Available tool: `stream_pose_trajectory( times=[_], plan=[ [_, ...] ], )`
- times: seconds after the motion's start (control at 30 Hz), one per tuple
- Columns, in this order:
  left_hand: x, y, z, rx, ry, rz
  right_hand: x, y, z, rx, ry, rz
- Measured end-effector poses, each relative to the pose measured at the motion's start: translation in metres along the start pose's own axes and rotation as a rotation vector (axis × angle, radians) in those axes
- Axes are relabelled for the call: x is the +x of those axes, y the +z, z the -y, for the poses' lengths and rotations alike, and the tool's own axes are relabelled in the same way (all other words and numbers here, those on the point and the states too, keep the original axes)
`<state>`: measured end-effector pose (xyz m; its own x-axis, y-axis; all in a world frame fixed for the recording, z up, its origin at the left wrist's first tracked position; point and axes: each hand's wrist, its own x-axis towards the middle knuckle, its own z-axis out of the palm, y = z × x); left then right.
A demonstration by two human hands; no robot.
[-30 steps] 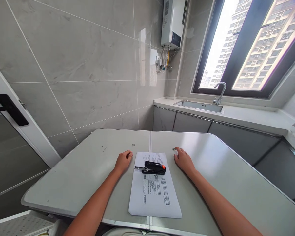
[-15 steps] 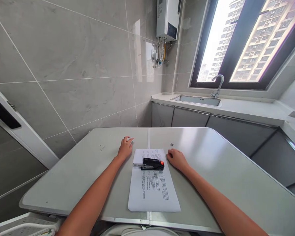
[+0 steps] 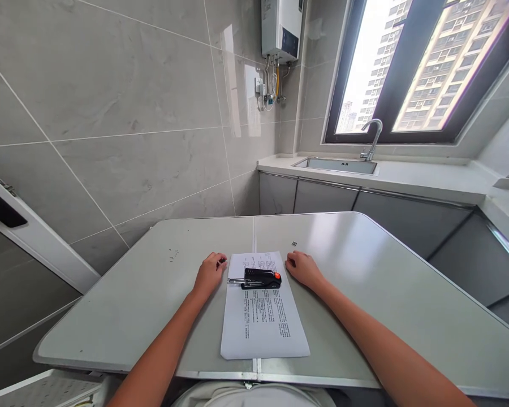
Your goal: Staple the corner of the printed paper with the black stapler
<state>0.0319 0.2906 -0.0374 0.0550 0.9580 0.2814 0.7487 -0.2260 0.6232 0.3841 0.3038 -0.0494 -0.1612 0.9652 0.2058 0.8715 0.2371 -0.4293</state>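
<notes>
On grey table [image 3: 152, 305] by tiled wall [image 3: 131, 113], stapler [image 3: 261, 278] on paper [image 3: 263, 328], left hand [image 3: 209, 273] curled, contents unclear, right hand [image 3: 302, 267] loose.

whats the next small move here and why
Probably slide the left hand right to the stapler. It lies on the paper between both hands, untouched, its metal rail poking out toward the left hand, whose fingertips seem to pinch something small and dark. The right hand rests on the table beside the paper.
</notes>
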Motion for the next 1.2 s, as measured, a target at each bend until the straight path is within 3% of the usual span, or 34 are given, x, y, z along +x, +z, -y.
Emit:
stream_pose_trajectory(
  times=[0.1, 0.2, 0.53, 0.87, 1.2],
  plan=[
    [-0.002, -0.007, -0.006, -0.373, -0.045, -0.018, 0.000, 0.001, 0.000, -0.005, 0.003, -0.005],
    [-0.003, -0.009, -0.013, -0.560, -0.040, 0.001, 0.000, 0.001, -0.001, -0.003, 0.010, 0.000],
    [-0.016, -0.013, -0.029, -0.311, 0.190, 0.160, -0.001, -0.002, 0.000, 0.010, -0.006, 0.014],
    [-0.019, -0.021, -0.033, -0.411, 0.303, 0.343, -0.001, -0.005, 0.000, 0.030, -0.007, 0.028],
    [-0.019, -0.023, -0.033, -0.376, 0.402, 0.344, 0.000, -0.002, -0.003, 0.024, -0.012, 0.025]
  ],
)
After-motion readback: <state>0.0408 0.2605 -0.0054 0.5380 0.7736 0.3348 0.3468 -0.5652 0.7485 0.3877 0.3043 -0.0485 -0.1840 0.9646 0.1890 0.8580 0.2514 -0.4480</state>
